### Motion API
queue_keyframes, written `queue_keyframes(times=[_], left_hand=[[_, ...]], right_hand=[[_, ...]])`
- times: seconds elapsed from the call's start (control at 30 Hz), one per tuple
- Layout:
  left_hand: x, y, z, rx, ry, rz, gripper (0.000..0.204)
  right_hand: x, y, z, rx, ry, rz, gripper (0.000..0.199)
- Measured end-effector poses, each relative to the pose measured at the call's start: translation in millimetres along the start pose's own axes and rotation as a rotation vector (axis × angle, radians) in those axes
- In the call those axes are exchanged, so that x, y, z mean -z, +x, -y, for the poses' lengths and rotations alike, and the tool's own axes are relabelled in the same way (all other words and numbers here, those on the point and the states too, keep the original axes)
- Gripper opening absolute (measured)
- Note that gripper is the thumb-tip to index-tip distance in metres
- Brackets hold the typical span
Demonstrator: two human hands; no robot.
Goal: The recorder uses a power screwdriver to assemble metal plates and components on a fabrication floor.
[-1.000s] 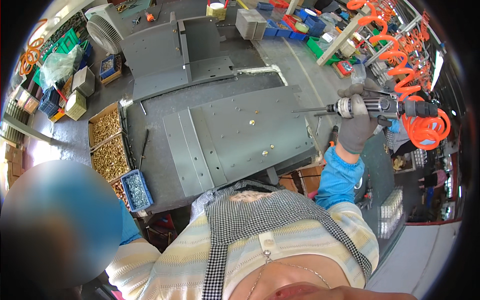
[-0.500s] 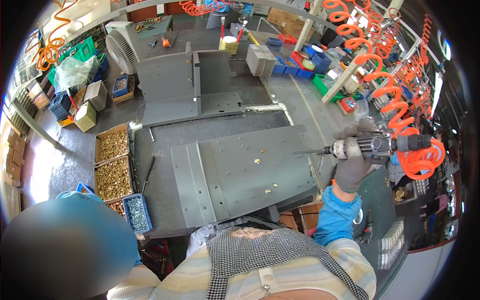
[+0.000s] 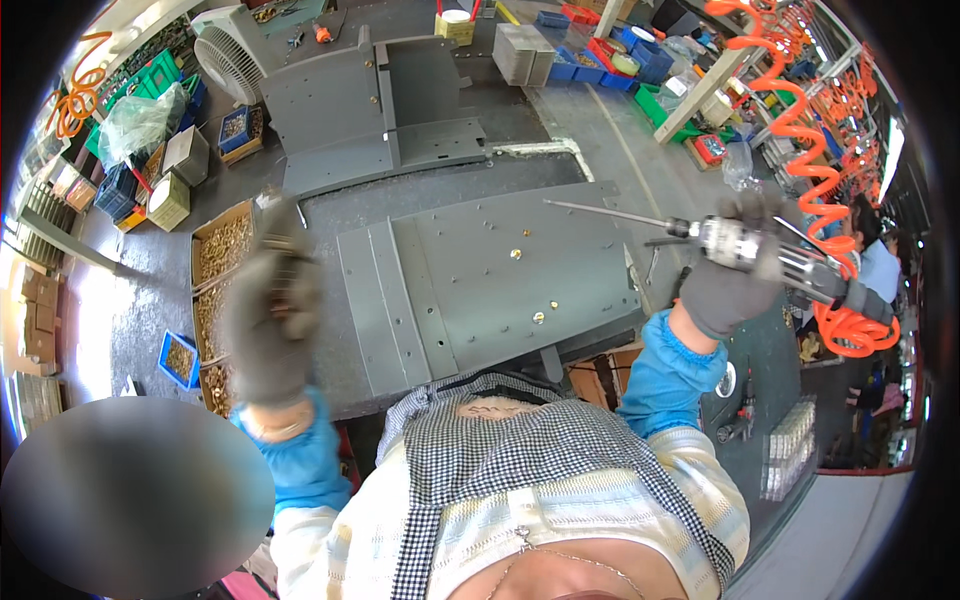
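My right hand [image 3: 728,290], in a dark grey glove, is wrapped round an air screwdriver [image 3: 812,275]. Its long thin bit [image 3: 610,213] points left over the far right part of a dark grey metal panel [image 3: 470,290]. Small studs and a few brass-coloured fittings [image 3: 516,254] stand on this panel. My left hand [image 3: 270,320], gloved too, is raised beside the panel's left edge, over the cardboard boxes of small brass parts [image 3: 222,245]. Motion smears its fingers, so whether they hold anything is unclear. The hand hides part of the boxes.
A second grey metal assembly [image 3: 330,120] stands beyond the panel. Left of it are a white fan [image 3: 228,60] and parts bins. A blue tray [image 3: 180,360] lies at the left. An orange coiled air hose [image 3: 800,130] hangs at the right, near the screwdriver.
My left hand has come into view over the boxes at the left. The screwdriver has tilted, its bit now higher and its rear end lower. The whole view has shifted slightly.
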State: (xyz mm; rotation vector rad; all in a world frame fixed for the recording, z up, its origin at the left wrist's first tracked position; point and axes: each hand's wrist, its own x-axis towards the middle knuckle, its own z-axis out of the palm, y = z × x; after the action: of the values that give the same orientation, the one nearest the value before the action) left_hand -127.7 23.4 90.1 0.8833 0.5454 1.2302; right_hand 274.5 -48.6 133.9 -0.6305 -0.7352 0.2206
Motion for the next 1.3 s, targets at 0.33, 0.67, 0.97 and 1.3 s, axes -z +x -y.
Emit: queue_keyframes(times=[0.33,0.67,0.97,1.3], left_hand=[[-22,-15,137,0.592,-0.615,0.034,0.030],[-30,-12,136,0.543,-0.376,0.061,0.031],[-45,-8,136,0.497,0.037,-0.141,0.032],[-55,-5,131,0.434,0.276,-0.147,0.029]], right_hand=[[-18,-17,12,-0.111,0.417,0.237,0.061],[-16,-32,-9,-0.244,0.409,0.366,0.056],[-14,-42,-3,-0.277,0.362,0.230,0.053],[-14,-44,0,-0.279,0.332,0.152,0.050]])
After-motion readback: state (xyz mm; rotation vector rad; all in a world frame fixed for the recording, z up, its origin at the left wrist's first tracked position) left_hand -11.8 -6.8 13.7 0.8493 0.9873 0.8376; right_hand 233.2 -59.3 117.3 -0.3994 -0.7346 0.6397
